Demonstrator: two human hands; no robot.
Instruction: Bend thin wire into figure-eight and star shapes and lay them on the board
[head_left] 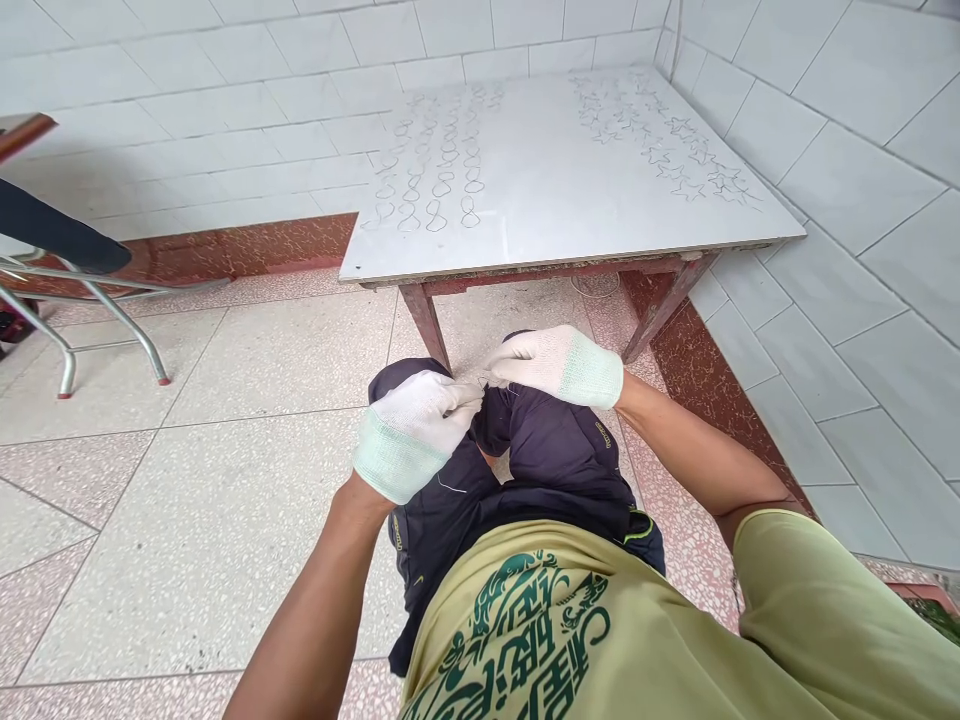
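In a white knit glove with a pale green cuff, my left hand has its fingers pinched together above my lap. My right hand, gloved alike, pinches close beside it, the fingertips almost meeting. A thin bent wire spans the small gap between the fingertips, held from both sides. Its full shape is hidden by the fingers. A short pale strand lies on the dark trousers, below my left hand.
Ahead stands a low white-topped table against the tiled walls. Rows of figure-eight wire shapes lie at its left, star-shaped wire pieces at its right. A metal-legged stool and a person's dark-clad leg are at far left.
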